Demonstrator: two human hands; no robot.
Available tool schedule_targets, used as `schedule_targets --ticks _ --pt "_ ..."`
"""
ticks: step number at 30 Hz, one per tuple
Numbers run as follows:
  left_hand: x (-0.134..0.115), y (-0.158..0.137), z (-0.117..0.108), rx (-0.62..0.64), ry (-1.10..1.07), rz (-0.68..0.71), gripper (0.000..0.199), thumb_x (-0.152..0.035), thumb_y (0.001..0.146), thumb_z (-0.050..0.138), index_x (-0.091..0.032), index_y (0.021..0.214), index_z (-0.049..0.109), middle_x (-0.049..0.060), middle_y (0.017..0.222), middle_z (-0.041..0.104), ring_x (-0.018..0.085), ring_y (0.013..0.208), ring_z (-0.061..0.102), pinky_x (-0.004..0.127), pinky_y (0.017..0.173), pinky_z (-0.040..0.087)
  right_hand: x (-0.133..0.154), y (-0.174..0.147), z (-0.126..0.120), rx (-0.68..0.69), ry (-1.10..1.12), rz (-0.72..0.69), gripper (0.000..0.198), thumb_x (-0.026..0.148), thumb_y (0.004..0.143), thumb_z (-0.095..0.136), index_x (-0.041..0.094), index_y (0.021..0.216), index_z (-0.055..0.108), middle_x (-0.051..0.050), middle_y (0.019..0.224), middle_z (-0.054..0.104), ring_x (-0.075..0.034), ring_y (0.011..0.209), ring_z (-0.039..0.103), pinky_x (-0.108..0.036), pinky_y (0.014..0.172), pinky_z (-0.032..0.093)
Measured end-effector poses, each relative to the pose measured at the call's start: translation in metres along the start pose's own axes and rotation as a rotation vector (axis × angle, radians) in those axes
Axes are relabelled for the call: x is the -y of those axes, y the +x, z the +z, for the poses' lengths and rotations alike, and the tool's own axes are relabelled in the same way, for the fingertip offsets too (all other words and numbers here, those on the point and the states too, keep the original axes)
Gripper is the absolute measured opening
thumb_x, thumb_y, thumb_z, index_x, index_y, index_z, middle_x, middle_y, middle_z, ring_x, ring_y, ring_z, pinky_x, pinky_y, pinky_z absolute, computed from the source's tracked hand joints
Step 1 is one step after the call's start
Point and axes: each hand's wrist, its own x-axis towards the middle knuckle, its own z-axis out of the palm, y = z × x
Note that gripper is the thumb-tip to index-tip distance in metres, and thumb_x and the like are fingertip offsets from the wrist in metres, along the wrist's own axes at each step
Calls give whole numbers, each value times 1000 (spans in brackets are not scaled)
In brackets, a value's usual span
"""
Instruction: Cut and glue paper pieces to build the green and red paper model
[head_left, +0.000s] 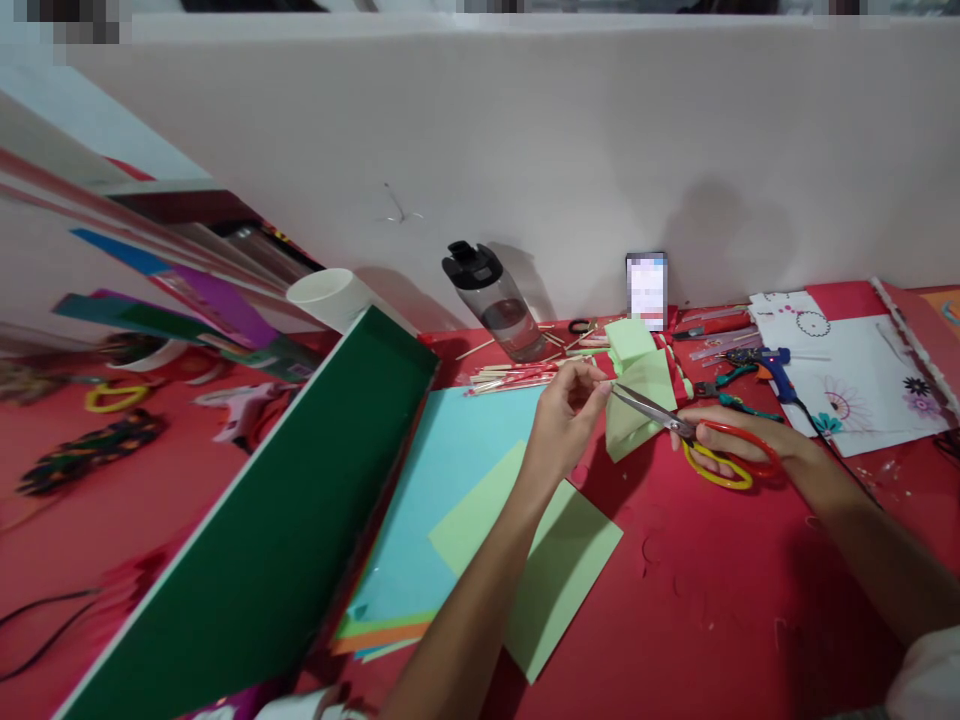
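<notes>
My right hand (712, 440) grips a pair of scissors (656, 408) with one red and one yellow handle loop. Their blades point left, and the tips come up close to the fingers of my left hand (571, 400). That hand is closed in a pinch; whatever sits between thumb and fingers is too small to make out. Just behind the blades are pale green paper pieces (626, 435), and a small green pad (630, 342) stands beyond them. Under my left forearm lie light green sheets (574, 560) and a light blue sheet (420, 480).
A dark green board (247, 540) stands slanted at left. Near the wall are a water bottle (499, 305), a white cup (330, 295), a phone (647, 290) and thin sticks (517, 376). Rightward are a blue glue gun (772, 365), pliers (739, 400) and flower-decorated paper (855, 385).
</notes>
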Motion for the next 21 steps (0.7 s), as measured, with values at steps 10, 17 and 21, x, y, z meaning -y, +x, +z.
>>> schedule_targets --ticks 10,17,21 --pt "-4 -3 -1 -8 87 16 19 -37 92 72 -22 92 61 -1 82 62 14 71 57 26 67 46 3 3 8 -36 -23 -55 52 67 106 50 18 116 61 3 74 55 -9 52 48 -20 43 39" --pt "-5 -2 0 -37 85 36 19 -37 91 73 -22 90 61 -1 82 63 15 72 59 26 70 48 7 12 33 -158 3 -57 51 70 103 53 20 111 57 4 74 51 -10 53 45 -20 43 39" --pt "-4 -2 -2 -27 98 41 15 -34 93 68 -22 89 60 0 82 65 15 73 61 27 71 48 12 15 43 -175 -7 -81 52 73 102 53 21 109 56 4 75 51 -9 53 44 -20 43 39"
